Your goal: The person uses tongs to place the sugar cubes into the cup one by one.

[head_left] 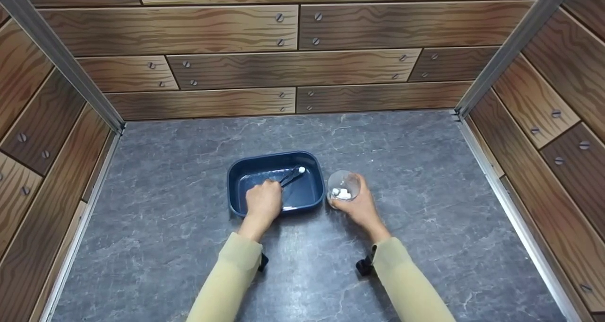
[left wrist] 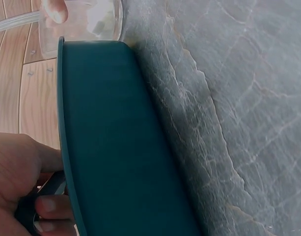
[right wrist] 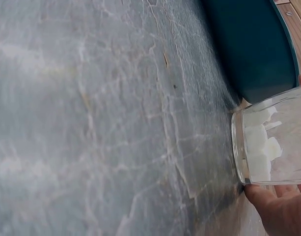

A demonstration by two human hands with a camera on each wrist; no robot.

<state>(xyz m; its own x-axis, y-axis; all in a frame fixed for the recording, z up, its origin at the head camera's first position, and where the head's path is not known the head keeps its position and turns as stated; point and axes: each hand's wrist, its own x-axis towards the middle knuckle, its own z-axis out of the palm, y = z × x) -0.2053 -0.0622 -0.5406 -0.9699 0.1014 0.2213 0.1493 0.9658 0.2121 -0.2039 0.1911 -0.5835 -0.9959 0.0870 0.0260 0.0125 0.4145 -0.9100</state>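
Observation:
My left hand (head_left: 264, 200) grips black tongs (head_left: 288, 177) over the dark blue rectangular basin (head_left: 305, 192). A small white piece (head_left: 301, 169) shows at the tongs' tips, towards the basin's far right corner. In the left wrist view, fingers are curled round the tongs' dark handle (left wrist: 53, 185) beside the basin's rim. To the right of the basin, my right hand (head_left: 361, 206) holds a clear glass (head_left: 344, 178) with its thumb and fingers round the side. Several white pieces (right wrist: 258, 147) lie at the bottom of the glass, which stands upright close to the basin.
Grey marbled table surface (head_left: 165, 218) spreads round the basin and glass. Wood-patterned panels (head_left: 236, 69) close off the back and both sides, with metal strips (head_left: 515, 227) along the side edges.

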